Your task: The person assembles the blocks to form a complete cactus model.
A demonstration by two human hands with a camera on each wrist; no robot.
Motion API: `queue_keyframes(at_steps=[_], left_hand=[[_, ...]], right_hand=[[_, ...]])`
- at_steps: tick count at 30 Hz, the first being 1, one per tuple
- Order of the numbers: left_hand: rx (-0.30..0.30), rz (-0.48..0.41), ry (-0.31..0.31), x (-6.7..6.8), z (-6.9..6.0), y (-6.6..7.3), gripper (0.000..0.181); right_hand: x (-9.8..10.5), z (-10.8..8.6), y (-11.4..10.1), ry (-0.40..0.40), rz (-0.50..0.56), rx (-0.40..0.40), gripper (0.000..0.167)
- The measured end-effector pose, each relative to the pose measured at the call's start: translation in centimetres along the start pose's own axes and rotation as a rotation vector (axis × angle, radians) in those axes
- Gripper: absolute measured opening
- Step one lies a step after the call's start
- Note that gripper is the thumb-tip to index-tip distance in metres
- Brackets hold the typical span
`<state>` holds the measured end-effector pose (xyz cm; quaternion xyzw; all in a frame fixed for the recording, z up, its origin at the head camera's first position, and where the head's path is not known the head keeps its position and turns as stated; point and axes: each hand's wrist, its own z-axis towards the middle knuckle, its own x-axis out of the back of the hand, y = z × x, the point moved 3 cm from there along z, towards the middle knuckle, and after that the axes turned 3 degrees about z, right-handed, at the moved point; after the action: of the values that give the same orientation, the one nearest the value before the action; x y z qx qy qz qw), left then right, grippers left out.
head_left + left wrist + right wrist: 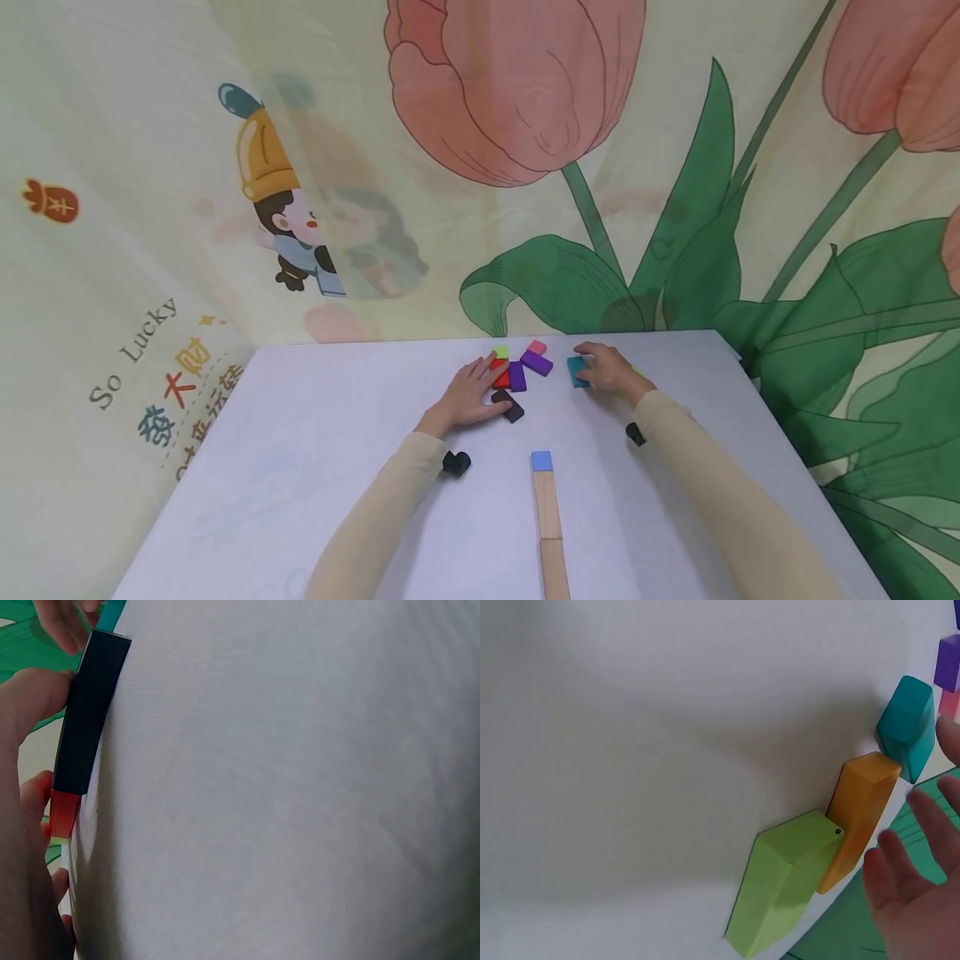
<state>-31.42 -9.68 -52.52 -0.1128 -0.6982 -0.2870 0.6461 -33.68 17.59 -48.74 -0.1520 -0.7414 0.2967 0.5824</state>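
Note:
My left hand [467, 396] lies with fingers spread over the red blocks [501, 380]. Its thumb touches a black block [91, 712], which lies nearest me in the cluster. Beside the red ones are purple blocks [536, 362], a pink block [537, 347] and a lime-green block [500, 352]. On the right, my right hand [611, 372] reaches over a teal block [577, 372] with loosely extended fingers. The right wrist view shows an orange block [861, 814] and a green block [784, 881] beside the teal one; in the head view that hand hides them.
A row of plain wooden blocks [548, 504], ended by a blue block [542, 461], runs toward me along the middle of the white table [315, 467]. A floral curtain [517, 208] hangs behind the table's far edge.

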Motion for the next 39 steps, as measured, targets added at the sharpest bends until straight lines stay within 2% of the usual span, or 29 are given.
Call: queue_keyframes(at_steps=[4, 9, 15, 18, 20, 22, 27, 34, 39], left_hand=[[0.0, 0.014, -0.004, -0.2, 0.0, 0.1, 0.076], [0.008, 0.029, 0.001, -0.5, 0.0, -0.1, 0.076], [0.007, 0.012, 0.006, -0.5, -0.1, -0.2, 0.076], [0.008, 0.01, 0.008, -0.4, -0.1, -0.3, 0.076], [0.014, 0.018, 0.001, -0.4, -0.1, -0.3, 0.077], [0.017, 0.019, 0.001, -0.4, -0.1, -0.3, 0.076], [0.02, 0.006, 0.001, -0.1, -0.1, -0.2, 0.076], [0.018, 0.01, 0.004, 0.0, -0.1, 0.0, 0.076], [0.02, 0.007, 0.003, -0.1, 0.0, 0.1, 0.076]], right_hand=[[-0.1, 0.0, 0.4, -0.011, -0.007, 0.001, 0.057], [-0.3, 0.0, 0.3, 0.066, -0.006, 0.023, 0.054], [-0.3, -0.8, -0.1, 0.164, 0.121, 0.047, 0.031], [-0.3, -1.4, -1.0, 0.172, 0.192, 0.077, 0.026], [-0.8, -1.7, -1.7, 0.135, 0.239, 0.083, 0.025], [-1.6, -2.1, -2.5, 0.065, 0.294, 0.079, 0.025], [-4.0, -3.0, -3.8, -0.089, 0.378, 0.032, 0.025], [-5.7, -3.7, -4.3, -0.167, 0.422, 0.046, 0.023], [-6.4, -3.9, -4.0, -0.19, 0.408, 0.032, 0.022]])
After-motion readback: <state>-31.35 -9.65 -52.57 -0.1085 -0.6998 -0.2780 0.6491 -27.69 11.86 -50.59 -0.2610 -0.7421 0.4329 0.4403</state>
